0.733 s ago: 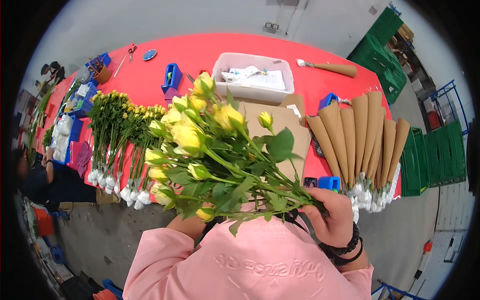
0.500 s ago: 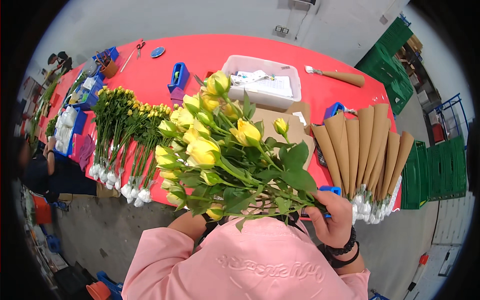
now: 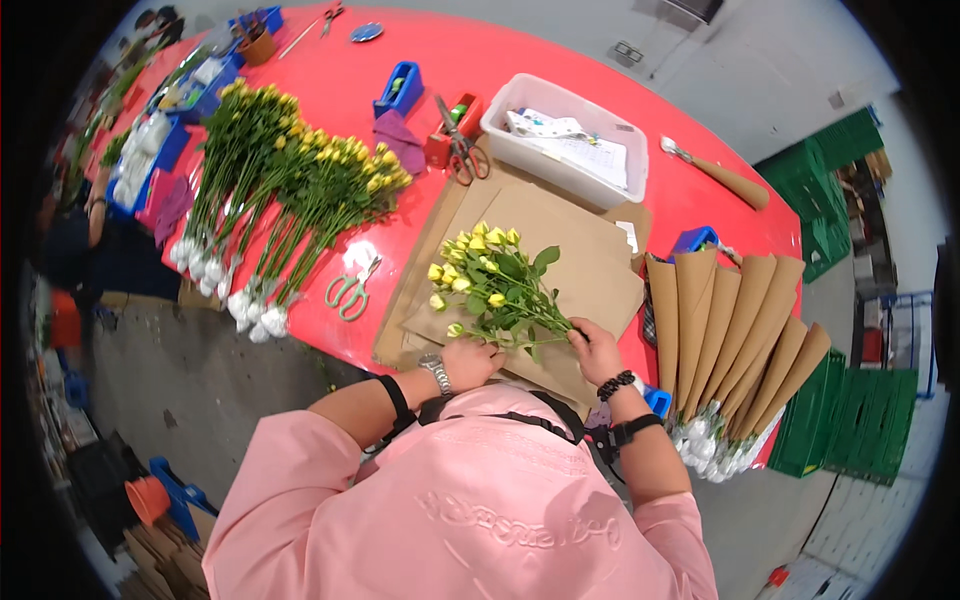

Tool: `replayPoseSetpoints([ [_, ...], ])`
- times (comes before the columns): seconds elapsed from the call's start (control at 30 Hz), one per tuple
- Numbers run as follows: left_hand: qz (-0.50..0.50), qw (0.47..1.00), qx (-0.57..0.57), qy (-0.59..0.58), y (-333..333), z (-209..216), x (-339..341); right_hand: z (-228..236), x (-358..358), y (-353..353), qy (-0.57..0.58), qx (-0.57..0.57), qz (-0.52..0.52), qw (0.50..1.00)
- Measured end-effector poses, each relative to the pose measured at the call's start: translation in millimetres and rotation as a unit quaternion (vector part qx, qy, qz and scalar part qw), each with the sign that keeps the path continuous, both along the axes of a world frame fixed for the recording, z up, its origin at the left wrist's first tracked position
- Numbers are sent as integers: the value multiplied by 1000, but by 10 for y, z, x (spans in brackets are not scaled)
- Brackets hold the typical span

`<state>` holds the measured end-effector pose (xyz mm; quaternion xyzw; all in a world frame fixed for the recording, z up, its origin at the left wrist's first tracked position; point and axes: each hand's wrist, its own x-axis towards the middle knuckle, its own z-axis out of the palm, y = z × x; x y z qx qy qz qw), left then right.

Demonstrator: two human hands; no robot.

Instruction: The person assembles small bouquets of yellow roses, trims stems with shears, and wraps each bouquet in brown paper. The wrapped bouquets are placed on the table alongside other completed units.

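A bunch of yellow roses [image 3: 490,280] lies over a stack of brown kraft paper sheets [image 3: 590,255], blooms to the left. My right hand [image 3: 597,352] is closed round the stems at their right end. Beside the lowest blooms, at the near edge of the paper, my left hand [image 3: 473,362] has its fingers bent together. Whatever those fingers grip is hidden by the hand and the leaves. Left of the paper lie green-handled scissors [image 3: 354,288]. Dark scissors [image 3: 463,145] rest at its far corner.
More yellow rose bunches [image 3: 285,180], stems ending in white wraps, lie left on the red table [image 3: 470,45]. Several brown paper cones [image 3: 730,320] stand at right. Behind the paper sits a white plastic bin [image 3: 590,185]. Green crates [image 3: 850,415] are beyond the table's right side.
The roses came down from close to the camera onto the brown paper. My left hand has come into sight beside them. The view has shifted, and both pairs of scissors near the paper now show.
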<state>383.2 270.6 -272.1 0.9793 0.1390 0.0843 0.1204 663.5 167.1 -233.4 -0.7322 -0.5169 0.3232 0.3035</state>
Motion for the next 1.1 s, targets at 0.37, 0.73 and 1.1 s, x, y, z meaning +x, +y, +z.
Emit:
replayPoseSetpoints([
  [0.37, -48, 996, 15, -72, 182, 258, -64, -584, 26, 197, -123, -70, 155, 978],
  [0.73, 35, 997, -35, 61, 939, 126, 709, -642, 1188, -28, 357, -22, -353, 864],
  [1.1, 155, 974, 8, 163, 1377, 63, 1421, -486, -286, -106, -285, 55, -84, 953],
])
